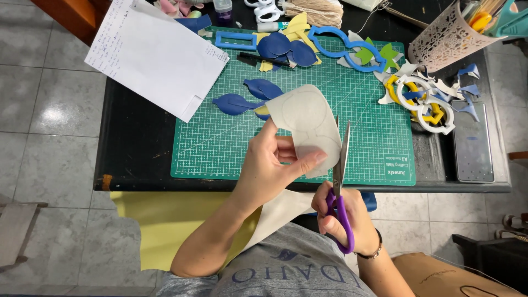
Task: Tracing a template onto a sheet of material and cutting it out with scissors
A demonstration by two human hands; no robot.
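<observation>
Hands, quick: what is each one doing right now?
Left hand: closed on the pale sheet, pinching it upright.
Right hand: closed on the purple-handled scissors, blades at the sheet's edge.

My black surface (137, 148) stands on a grey tiled floor (49, 132). A green cutting mat (374, 137) covers its middle. At 10 o'clock a white written sheet (154, 55) overhangs the edge. At 12 o'clock blue cut shapes (286, 47) and a blue frame (235, 40) lie on the mat. At 2 o'clock stand a perforated pen cup (440, 41) and ring templates (426, 102); at 3 o'clock lies a phone (472, 143).
</observation>
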